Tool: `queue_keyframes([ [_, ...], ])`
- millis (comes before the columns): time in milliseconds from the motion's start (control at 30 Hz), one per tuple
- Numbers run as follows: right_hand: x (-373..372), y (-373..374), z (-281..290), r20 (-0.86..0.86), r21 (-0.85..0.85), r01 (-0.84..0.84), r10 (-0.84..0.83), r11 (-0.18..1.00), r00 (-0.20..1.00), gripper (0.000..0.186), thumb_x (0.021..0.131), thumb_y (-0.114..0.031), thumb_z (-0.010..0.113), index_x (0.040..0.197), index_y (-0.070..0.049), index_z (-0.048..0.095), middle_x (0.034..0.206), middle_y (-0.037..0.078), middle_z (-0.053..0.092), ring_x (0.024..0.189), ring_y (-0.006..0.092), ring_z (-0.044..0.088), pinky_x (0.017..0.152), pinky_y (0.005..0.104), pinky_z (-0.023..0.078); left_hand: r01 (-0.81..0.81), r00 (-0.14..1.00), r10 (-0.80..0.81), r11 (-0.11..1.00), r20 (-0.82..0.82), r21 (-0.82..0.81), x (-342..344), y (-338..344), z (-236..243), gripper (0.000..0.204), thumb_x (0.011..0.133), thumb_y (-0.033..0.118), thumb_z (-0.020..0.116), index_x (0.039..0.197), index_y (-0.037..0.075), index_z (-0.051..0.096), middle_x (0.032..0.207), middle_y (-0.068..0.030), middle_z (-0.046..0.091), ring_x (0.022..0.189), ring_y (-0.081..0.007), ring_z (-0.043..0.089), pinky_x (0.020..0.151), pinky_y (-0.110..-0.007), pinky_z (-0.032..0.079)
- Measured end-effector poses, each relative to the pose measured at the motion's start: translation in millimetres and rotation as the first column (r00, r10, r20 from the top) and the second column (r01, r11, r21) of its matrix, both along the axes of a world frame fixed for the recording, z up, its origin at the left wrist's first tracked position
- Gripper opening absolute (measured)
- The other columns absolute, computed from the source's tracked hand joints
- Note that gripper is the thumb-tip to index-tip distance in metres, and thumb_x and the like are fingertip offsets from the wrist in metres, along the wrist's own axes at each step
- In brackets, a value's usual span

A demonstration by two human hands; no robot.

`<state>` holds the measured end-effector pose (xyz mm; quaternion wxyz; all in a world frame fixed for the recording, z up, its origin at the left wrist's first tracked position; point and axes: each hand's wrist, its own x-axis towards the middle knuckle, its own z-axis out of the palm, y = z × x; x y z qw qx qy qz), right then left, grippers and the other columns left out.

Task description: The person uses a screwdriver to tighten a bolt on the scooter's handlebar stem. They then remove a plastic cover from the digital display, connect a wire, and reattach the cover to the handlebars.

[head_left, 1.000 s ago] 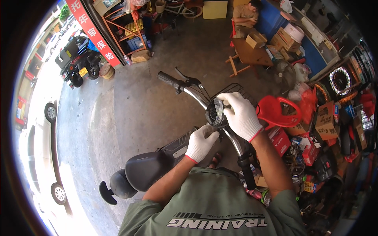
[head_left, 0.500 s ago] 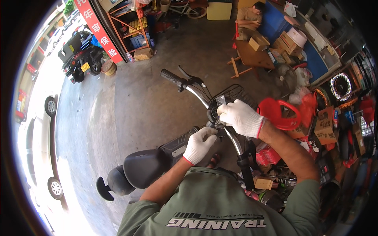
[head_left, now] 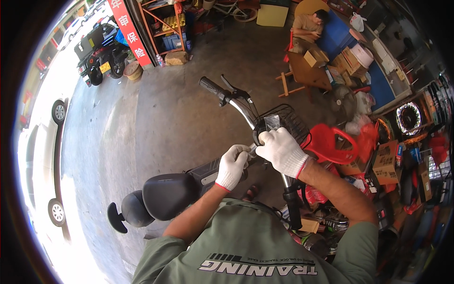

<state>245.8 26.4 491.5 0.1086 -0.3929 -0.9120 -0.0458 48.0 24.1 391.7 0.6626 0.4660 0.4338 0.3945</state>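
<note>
An electric bike with a black seat (head_left: 165, 196) stands before me, its silver handlebar (head_left: 242, 111) turned across my view. Both hands wear white knit gloves with red cuffs. My right hand (head_left: 283, 152) is closed at the middle of the handlebar, fingers curled down. A small shiny, see-through piece (head_left: 272, 122), like plastic film, sticks up just beyond its fingertips; whether they grip it is hidden. My left hand (head_left: 232, 166) has thumb and fingers pinched together beside the handlebar stem. What lies between those fingers is too small to tell.
A black wire basket (head_left: 294, 124) sits at the bike's front. Right of it are a red plastic chair (head_left: 326, 142), cardboard boxes (head_left: 385, 163) and piled parts. A person (head_left: 307, 31) sits at the back by a wooden table (head_left: 307, 73). A white car (head_left: 42, 161) stands at left.
My right hand has come slightly toward me over the handlebar, and more of the shiny piece shows. My left hand has shifted a little left and up in view. The view has tilted slightly.
</note>
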Motion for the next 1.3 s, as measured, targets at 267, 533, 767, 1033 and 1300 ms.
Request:
queue_keyframes([
  [267,17.0,0.4,-0.7,-0.091,-0.133,0.049,-0.062,0.99,0.994,0.01,0.081,-0.012,0.075,0.083,-0.01,0.066,0.099,0.006,0.063,0.088,0.0275,0.063,0.079,0.0401,0.046,0.037,0.999,-0.036,0.999,0.023,-0.01,-12.6,-8.7,-3.1,0.02,0.101,0.009,0.053,0.113,-0.002,0.066,0.085,-0.0033,0.066,0.071,-0.0076,0.058,0.065,-0.024,0.049],
  [533,53.4,-22.2,-20.8,-0.267,-0.154,0.323,-0.355,0.934,0.896,0.017,0.083,-0.004,0.074,0.094,-0.008,0.061,0.098,0.01,0.064,0.085,0.0313,0.062,0.077,0.0441,0.05,0.067,0.997,-0.063,0.995,0.049,-0.079,-30.3,-11.7,-13.5,0.019,0.102,0.007,0.054,0.114,-0.004,0.065,0.088,-0.0023,0.066,0.075,-0.0068,0.059,0.069,-0.023,0.05],
  [767,39.4,-38.0,-42.8,-0.517,-0.559,0.45,-0.717,0.697,0.469,0.018,0.092,-0.006,0.069,0.104,-0.003,0.057,0.083,0.009,0.064,0.07,0.0219,0.064,0.065,0.0349,0.053,0.114,0.994,-0.113,0.99,0.012,-0.08,-35.4,-12.4,-11.6,0.02,0.101,0.008,0.054,0.114,-0.002,0.066,0.088,-0.0023,0.066,0.074,-0.0072,0.059,0.067,-0.024,0.05],
  [1033,0.0,-33.3,-27.7,-0.269,-0.248,0.624,-0.671,0.741,0.691,0.02,0.092,-0.022,0.07,0.085,-0.006,0.06,0.086,0.015,0.064,0.076,0.0407,0.064,0.072,0.0509,0.052,0.18,0.982,-0.183,0.982,-0.044,-0.053,-31.4,-19.5,-23.4,0.022,0.1,0.009,0.054,0.113,-0.002,0.067,0.087,-0.0038,0.067,0.074,-0.0094,0.061,0.069,-0.026,0.052],
  [1300,40.2,-32.6,-42.6,-0.476,-0.592,0.483,-0.764,0.645,0.436,0.021,0.092,-0.014,0.066,0.084,0.003,0.057,0.081,0.017,0.061,0.074,0.029,0.06,0.07,0.0392,0.048,0.222,0.975,-0.223,0.97,0.004,-0.094,-30.6,-26.0,-36.8,0.021,0.101,0.009,0.054,0.114,-0.003,0.067,0.088,-0.0036,0.067,0.075,-0.0088,0.061,0.07,-0.025,0.052],
])
